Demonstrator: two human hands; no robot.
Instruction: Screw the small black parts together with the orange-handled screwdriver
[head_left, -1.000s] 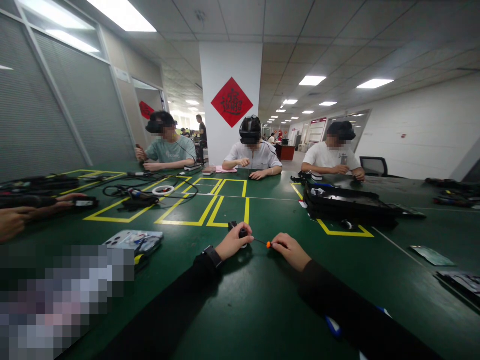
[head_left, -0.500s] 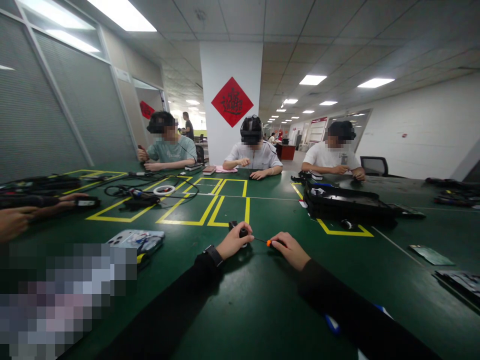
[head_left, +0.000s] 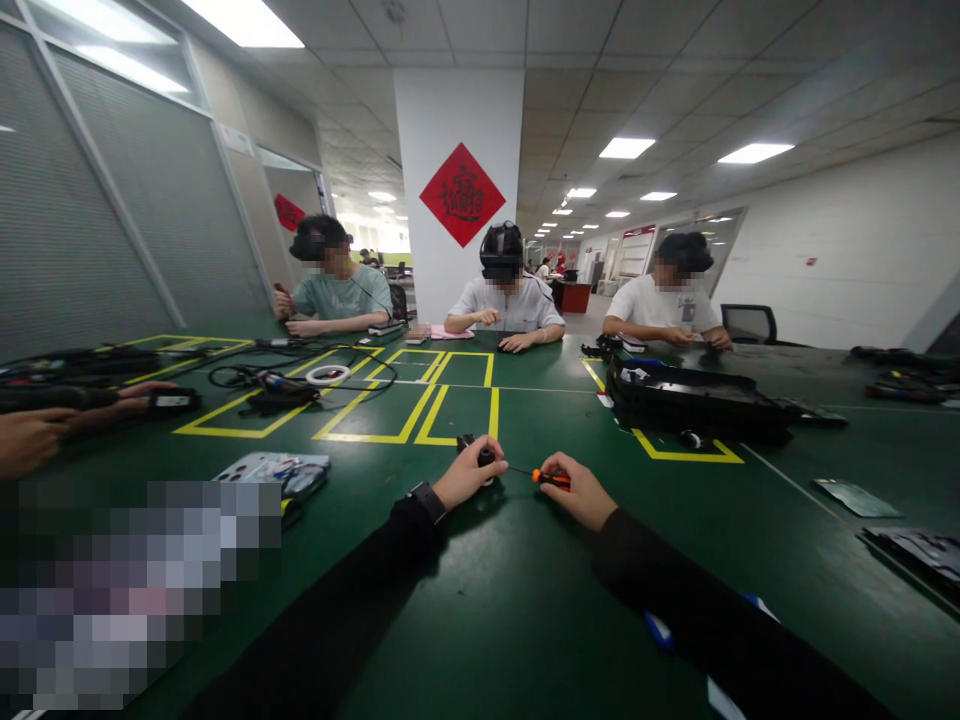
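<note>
My right hand (head_left: 576,490) is closed round the orange and black handle of a screwdriver (head_left: 553,480). Its thin shaft points left, towards the small black part (head_left: 486,457) that my left hand (head_left: 466,474) grips. Whether the tip touches that part is too small to tell. The black part is roundish and rests at or just above the green table (head_left: 465,620); my left fingers cover much of it.
Black trays (head_left: 697,400) are stacked at the right. A grey-white case (head_left: 274,470) lies left of my left arm, and cables (head_left: 277,385) with a white ring (head_left: 328,375) lie beyond it. A co-worker's hands (head_left: 45,435) reach in from the left; several people sit opposite.
My right fingers have shifted on the screwdriver, so more of its orange and black handle shows. My left hand keeps its grip on the black part. The view has tilted slightly.
</note>
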